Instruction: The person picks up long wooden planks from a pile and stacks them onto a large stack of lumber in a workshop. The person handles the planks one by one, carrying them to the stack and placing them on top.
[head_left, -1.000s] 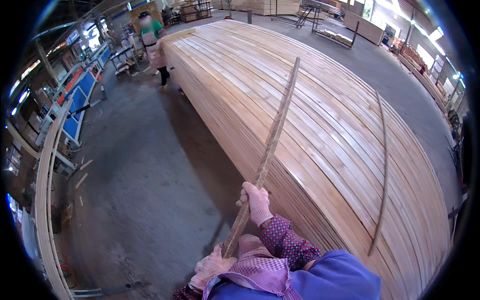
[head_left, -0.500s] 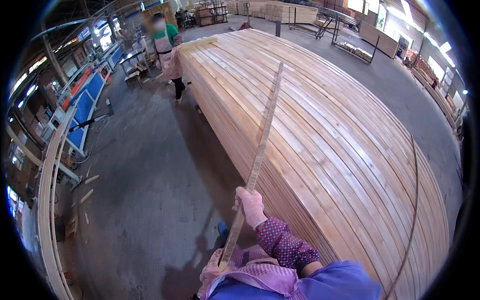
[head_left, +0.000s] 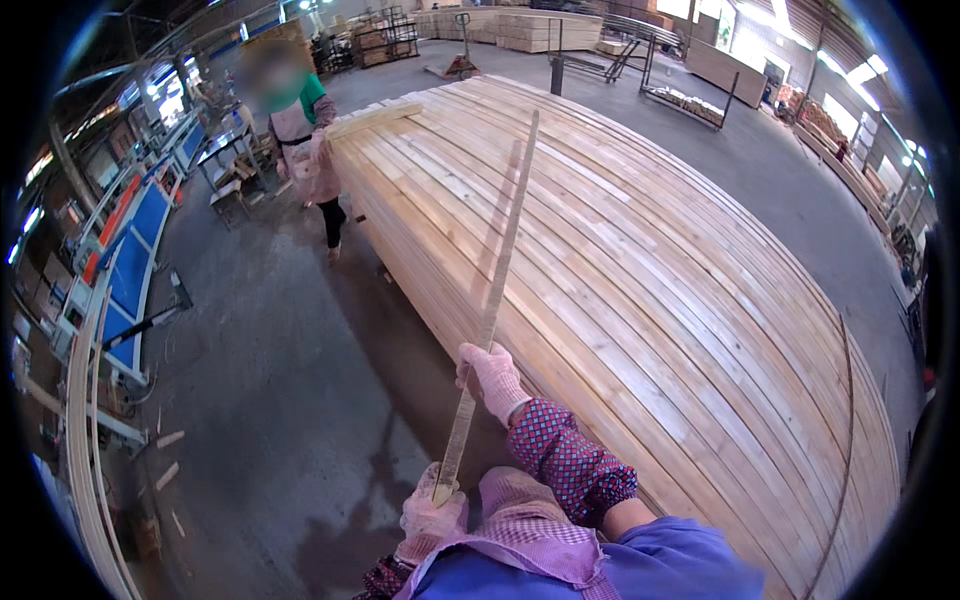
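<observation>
A long, narrow wooden strip (head_left: 504,245) slants away from my body, its far part above a big stack of planks (head_left: 630,310). Its shadow falls on the planks beside it, apart from the strip. My right hand (head_left: 493,380), in a pale pink knit glove, is closed around the strip near the stack's left edge. Lower down, my left hand (head_left: 430,515), gloved likewise, grips the near end of the strip close to my apron (head_left: 530,545). The fingers of the left hand are partly hidden.
A co-worker (head_left: 305,150) in a green top and apron stands at the stack's far left corner, near a crosswise wooden piece (head_left: 375,122). Blue machinery (head_left: 135,265) runs along the left. Wood scraps (head_left: 168,475) lie on the floor. A dark strap (head_left: 848,430) crosses the stack at right.
The strip has risen farther off the planks, its shadow now more separate. Both hands have moved up with it, still gripping. The whole view has shifted somewhat.
</observation>
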